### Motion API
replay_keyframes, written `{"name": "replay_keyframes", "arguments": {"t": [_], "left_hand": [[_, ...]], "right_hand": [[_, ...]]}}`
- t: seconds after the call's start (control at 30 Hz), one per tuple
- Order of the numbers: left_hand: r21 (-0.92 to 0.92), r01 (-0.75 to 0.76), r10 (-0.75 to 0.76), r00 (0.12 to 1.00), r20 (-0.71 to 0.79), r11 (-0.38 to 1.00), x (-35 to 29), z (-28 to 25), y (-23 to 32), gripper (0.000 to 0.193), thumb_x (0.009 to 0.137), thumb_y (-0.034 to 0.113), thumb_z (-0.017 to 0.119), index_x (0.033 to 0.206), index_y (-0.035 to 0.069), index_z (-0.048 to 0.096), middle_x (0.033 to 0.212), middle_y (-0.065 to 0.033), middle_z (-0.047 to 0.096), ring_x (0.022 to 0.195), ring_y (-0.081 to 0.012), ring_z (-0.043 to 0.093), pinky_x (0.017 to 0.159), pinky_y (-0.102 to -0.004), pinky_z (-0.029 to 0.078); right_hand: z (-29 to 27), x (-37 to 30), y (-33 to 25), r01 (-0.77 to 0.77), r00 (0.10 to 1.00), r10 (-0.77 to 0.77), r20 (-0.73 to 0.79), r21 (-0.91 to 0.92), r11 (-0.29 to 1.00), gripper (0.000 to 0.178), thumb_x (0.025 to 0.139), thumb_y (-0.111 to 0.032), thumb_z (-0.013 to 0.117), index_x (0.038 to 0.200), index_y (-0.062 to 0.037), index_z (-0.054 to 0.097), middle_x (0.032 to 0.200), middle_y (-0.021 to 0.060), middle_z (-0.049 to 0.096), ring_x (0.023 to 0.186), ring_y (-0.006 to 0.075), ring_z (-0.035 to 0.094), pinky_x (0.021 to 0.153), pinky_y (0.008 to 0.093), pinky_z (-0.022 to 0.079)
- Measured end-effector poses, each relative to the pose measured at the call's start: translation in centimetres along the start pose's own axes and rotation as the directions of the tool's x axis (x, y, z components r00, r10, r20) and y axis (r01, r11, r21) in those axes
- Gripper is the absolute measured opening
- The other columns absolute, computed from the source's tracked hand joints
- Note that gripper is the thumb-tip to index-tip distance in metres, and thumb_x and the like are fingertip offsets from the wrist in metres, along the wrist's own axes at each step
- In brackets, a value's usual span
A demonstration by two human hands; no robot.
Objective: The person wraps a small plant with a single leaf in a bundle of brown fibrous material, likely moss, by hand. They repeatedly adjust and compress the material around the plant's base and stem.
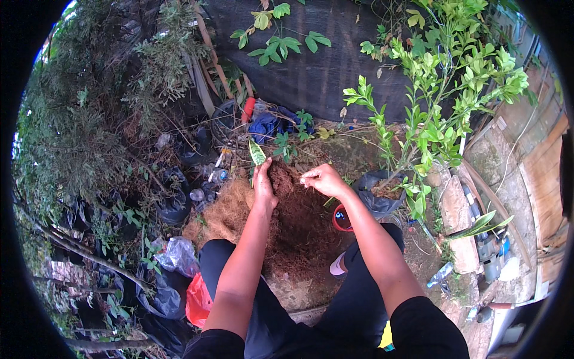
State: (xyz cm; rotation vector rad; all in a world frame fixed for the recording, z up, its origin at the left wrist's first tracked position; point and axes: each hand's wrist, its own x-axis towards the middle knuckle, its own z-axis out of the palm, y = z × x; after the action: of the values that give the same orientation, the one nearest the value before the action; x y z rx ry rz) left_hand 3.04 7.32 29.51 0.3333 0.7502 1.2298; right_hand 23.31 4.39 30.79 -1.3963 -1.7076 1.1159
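My left hand [263, 184] is cupped around the side of a clump of brown, fibrous soil [283, 179]. A variegated green-and-yellow leaf [257, 153], like a snake plant's, stands up just beyond its fingers; where the leaf joins the clump is hidden. On the clump's other side is my right hand [324, 180], with thumb and fingers pinched together. Whatever is between those fingertips is too small to name. Below both hands spreads a heap of dark brown soil [299, 224], with a mat of light brown fibre [230, 209] to its left.
A red-rimmed pot [342, 218] stands beside the heap, under my right forearm. Farther right, a leafy shrub grows from a black plastic bag [378, 194]. A red plastic bag [198, 301] and a clear one [178, 256] lie at left. Dark sheeting [341, 72] hangs behind.
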Motion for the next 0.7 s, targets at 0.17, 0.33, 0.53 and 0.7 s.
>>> {"name": "replay_keyframes", "arguments": {"t": [0.17, 0.33, 0.53, 0.7], "left_hand": [[0.090, -0.014, 0.012, 0.999, 0.031, 0.996, 1.3, -1.3, -0.5, 0.043, 0.090, 0.042, 0.066, 0.121, 0.016, 0.053, 0.115, -0.0116, 0.064, 0.105, -0.0332, 0.065, 0.088, -0.0585, 0.055], [0.120, -0.034, 0.034, 0.999, 0.009, 0.992, 2.2, -1.3, -0.2, 0.044, 0.089, 0.044, 0.065, 0.120, 0.016, 0.055, 0.116, -0.0114, 0.065, 0.107, -0.0331, 0.065, 0.091, -0.0599, 0.052], [0.050, 0.045, -0.046, 0.999, 0.014, 0.998, 2.2, -1.7, 0.2, 0.044, 0.089, 0.043, 0.065, 0.121, 0.015, 0.056, 0.116, -0.0113, 0.066, 0.106, -0.0324, 0.065, 0.092, -0.0593, 0.052], [0.011, 0.061, -0.061, 0.998, -0.030, 0.998, 1.5, -1.5, 0.9, 0.037, 0.090, 0.033, 0.070, 0.118, 0.015, 0.053, 0.112, -0.0104, 0.064, 0.100, -0.0307, 0.067, 0.085, -0.0561, 0.056]], "right_hand": [[-0.4, 0.3, 0.7, -0.098, 0.992, 0.103, -0.078, 0.073, 0.993, 0.019, 0.089, -0.013, 0.074, 0.104, -0.0002, 0.078, 0.085, 0.0084, 0.077, 0.075, 0.0122, 0.070, 0.068, 0.0284, 0.055], [-1.3, 1.0, 0.1, 0.081, 0.989, -0.055, -0.137, 0.193, 0.978, 0.024, 0.090, -0.015, 0.075, 0.105, 0.0030, 0.076, 0.085, 0.0077, 0.077, 0.076, 0.0113, 0.068, 0.072, 0.0278, 0.053], [-1.7, 0.2, -1.4, 0.121, 0.979, -0.061, -0.193, 0.319, 0.940, 0.023, 0.092, -0.015, 0.075, 0.105, 0.0035, 0.076, 0.083, 0.0054, 0.075, 0.073, 0.0098, 0.064, 0.068, 0.0264, 0.050], [-2.4, 0.1, -2.1, 0.022, 0.966, 0.102, -0.237, 0.471, 0.882, 0.020, 0.093, -0.014, 0.074, 0.105, 0.0013, 0.075, 0.083, 0.0032, 0.072, 0.069, 0.0074, 0.062, 0.060, 0.0232, 0.046]]}}
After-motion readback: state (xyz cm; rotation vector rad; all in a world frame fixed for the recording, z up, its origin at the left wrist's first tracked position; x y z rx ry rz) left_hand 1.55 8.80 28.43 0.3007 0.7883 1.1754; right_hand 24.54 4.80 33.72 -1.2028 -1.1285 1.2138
